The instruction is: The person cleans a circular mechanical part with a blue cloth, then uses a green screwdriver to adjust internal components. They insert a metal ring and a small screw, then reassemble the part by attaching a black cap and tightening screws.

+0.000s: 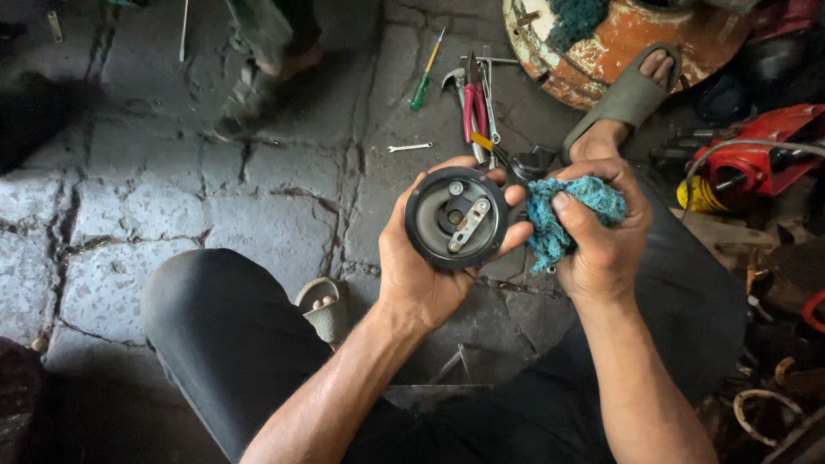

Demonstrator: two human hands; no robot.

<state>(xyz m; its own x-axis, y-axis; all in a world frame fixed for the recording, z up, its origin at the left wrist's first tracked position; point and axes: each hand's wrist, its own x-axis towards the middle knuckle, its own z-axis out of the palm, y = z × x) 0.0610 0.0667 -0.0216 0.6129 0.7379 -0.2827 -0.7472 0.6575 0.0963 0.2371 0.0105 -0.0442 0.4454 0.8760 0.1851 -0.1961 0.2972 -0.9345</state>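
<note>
One round dark metal part (456, 217) sits gripped in the left hand (421, 258); the right hand (601, 232), at three o'clock, clutches one teal rag (563, 215), partly hidden by its fingers.

Single head view; looks steeply down, close over lap and cracked stone floor (172, 189).

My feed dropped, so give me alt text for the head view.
The left hand holds a round dark metal part, open side up, with a small silver lever inside. The right hand grips a teal rag beside it. Pliers, a screwdriver and a wrench lie on the cracked stone floor beyond.
</note>
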